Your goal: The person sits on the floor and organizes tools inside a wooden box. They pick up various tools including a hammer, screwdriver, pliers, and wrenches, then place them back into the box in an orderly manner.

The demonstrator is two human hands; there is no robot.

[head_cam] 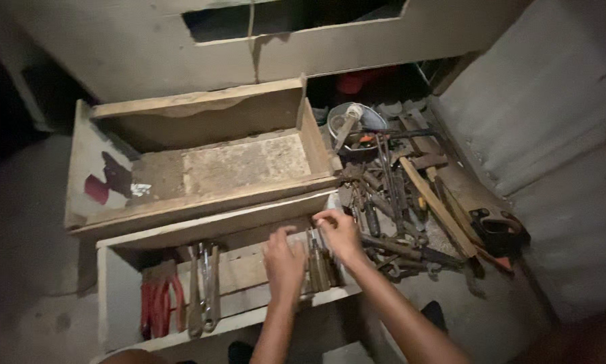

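Pliers (158, 307) w/ red handles, in pale grey-tan wooden tray (117, 296). Wrenches (204, 290): dull silver. Empty box (242, 162): sandy brown floor, dark red stain at left. Tool pile (390, 202): rusty brown w/ bits of orange & yellow. Saw (498, 232) handle black & red.

I am in a rough workshop or tool store, crouched on a bare concrete floor (33, 222) in dim light. Two plain wooden tool boxes (202, 145) sit open before me, one holding red-handled pliers (158, 307) and wrenches (205, 286). Beside them lies a heap of rusty hand tools (390, 202), with a handsaw (478, 219) and a metal bowl (353, 121) against unfinished grey walls (559, 101).
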